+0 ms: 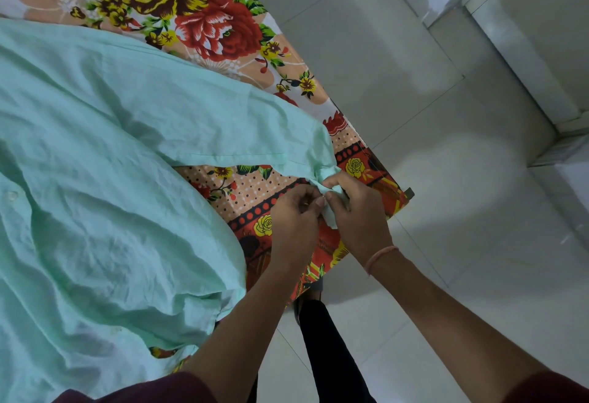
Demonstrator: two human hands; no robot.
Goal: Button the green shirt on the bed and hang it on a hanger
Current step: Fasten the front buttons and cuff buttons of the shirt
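Both hands pinch the cuff (330,193) of the pale green cotton shirt (111,179) at the bed's near corner: left hand (296,214) with thumb and fingertips pressed together on the fabric, right hand (357,211) gripping the cuff's other side. The sleeve (223,128) runs back to the shirt body, spread over the floral-printed bedsheet (197,10). A pink thread band (379,257) circles the right wrist.

one shirt (105,154), two hands (294,214), one bedsheet (197,13)
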